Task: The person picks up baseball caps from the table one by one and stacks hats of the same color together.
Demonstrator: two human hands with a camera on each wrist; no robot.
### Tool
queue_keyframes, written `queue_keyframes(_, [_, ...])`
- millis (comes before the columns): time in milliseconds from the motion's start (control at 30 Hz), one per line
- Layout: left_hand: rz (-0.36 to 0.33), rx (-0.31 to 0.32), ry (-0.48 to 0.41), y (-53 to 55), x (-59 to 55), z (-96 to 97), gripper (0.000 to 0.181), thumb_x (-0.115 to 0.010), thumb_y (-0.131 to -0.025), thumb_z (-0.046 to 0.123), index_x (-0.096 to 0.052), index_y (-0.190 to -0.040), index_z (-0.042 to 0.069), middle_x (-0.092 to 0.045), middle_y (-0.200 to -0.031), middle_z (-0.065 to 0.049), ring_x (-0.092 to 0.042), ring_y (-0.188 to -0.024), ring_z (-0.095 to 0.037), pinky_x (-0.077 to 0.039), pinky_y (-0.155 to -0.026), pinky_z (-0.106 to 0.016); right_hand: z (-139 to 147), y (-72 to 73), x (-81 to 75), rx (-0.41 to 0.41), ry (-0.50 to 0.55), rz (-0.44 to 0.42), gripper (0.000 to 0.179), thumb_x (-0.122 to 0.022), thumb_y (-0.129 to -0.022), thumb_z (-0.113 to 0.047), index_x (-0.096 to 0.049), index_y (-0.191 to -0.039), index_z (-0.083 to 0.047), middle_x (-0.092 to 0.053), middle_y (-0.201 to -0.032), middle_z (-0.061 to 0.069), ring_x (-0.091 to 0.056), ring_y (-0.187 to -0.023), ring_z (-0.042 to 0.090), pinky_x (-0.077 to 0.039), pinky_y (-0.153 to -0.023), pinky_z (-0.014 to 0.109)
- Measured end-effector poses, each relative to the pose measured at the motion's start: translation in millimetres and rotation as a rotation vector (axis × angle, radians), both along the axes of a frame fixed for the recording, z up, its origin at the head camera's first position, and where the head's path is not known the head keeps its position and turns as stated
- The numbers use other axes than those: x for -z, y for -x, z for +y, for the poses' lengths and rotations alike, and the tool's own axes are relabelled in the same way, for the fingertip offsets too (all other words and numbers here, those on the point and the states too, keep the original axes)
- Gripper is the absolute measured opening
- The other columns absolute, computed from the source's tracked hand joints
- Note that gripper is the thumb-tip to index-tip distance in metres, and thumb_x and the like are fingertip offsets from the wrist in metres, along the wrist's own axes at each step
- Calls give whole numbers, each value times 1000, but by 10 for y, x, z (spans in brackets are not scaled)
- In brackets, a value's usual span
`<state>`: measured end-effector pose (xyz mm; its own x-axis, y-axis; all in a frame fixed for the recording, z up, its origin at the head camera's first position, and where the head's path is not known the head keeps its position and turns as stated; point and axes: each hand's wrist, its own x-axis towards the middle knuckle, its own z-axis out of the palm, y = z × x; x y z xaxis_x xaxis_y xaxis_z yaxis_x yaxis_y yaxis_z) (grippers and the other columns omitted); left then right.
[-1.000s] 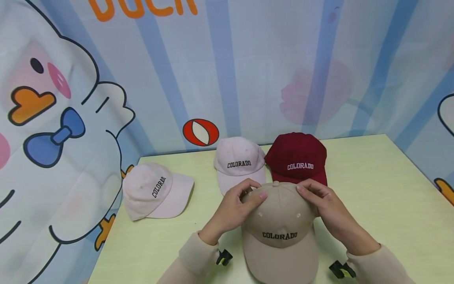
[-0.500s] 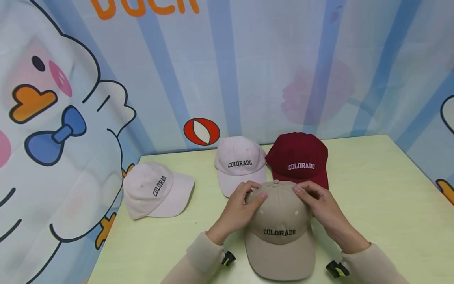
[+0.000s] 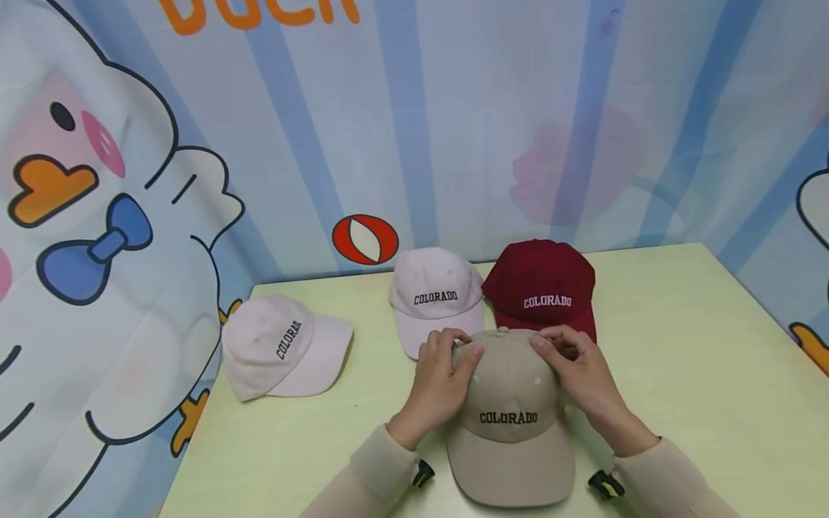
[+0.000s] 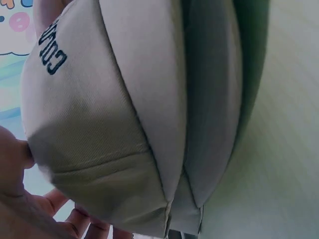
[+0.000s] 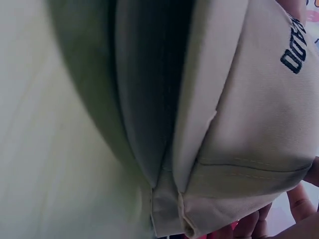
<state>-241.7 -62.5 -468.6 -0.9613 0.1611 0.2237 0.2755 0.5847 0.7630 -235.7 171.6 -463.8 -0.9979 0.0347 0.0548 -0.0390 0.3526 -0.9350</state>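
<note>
Both hands grip the crown of a beige baseball cap (image 3: 508, 392) marked COLORADO, its brim pointing toward me. My left hand (image 3: 435, 385) holds the crown's left side, thumb on the front and fingers behind. On the right side, my right hand (image 3: 586, 381) holds it the same way. The left wrist view shows the beige cap (image 4: 84, 114) from the side, with a second beige brim (image 4: 212, 109) directly beneath its own, as of two nested caps. The same paired brims (image 5: 142, 99) appear in the right wrist view. Fingertips behind the crown are partly hidden.
Behind the beige cap stand a pale pink cap (image 3: 435, 284) and a dark red cap (image 3: 544, 280), side by side. Another pale cap (image 3: 278, 349) lies at the table's left, brim turned right. A printed cloth backdrop (image 3: 466, 144) rises behind the pale yellow table (image 3: 699, 374).
The beige cap has gone down slightly toward the table and looks a little smaller. Both hands have moved with it, drawing a little closer together. The other caps stay put.
</note>
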Motion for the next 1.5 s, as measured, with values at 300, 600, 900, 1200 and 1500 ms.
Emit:
queue_keyframes(300, [-13, -2, -19, -15, -49, -171, 27, -54, -108, 35, -60, -121, 12, -54, -107, -8, -49, -99, -20, -40, -83, -35, 6, -60, -150, 54, -20, 56, 32, -67, -102, -27, -65, -126, -6, -57, -109, 6, -52, -94, 10, -46, -78, 16])
queue_keyframes(600, [15, -127, -69, -37, -203, -669, 26, -52, -109, 31, -60, -123, 10, -56, -114, -10, -53, -103, -25, -43, -86, -35, -452, -357, -555, -16, 63, 138, 26, -67, -101, -19, -64, -126, -11, -56, -115, 9, -54, -98, 14, -47, -82, 19])
queue_keyframes(900, [13, -382, -126, -13, -357, -1466, 38, -47, -110, 34, -54, -132, 3, -52, -128, -17, -51, -113, -31, -40, -96, -41, -1468, -382, -776, -264, 369, -81, 30, -66, -99, -15, -60, -129, -11, -60, -120, 10, -59, -104, 18, -49, -88, 29])
queue_keyframes(1200, [-56, -673, -116, -67, -336, -2135, 55, -42, -109, 42, -43, -143, -1, -37, -144, -25, -35, -133, -41, -33, -103, -54, -2214, -135, -570, -252, 524, -375, 48, -64, -99, -20, -53, -144, -8, -64, -127, 13, -64, -113, 24, -58, -89, 35])
queue_keyframes(1500, [-141, -822, -98, -56, -228, -2516, 67, -38, -108, 45, -29, -153, -4, -22, -154, -33, -20, -140, -48, -26, -110, -64, -2565, 14, -254, -235, 535, -460, 57, -63, -99, -22, -46, -151, -6, -62, -135, 15, -59, -126, 33, -57, -94, 38])
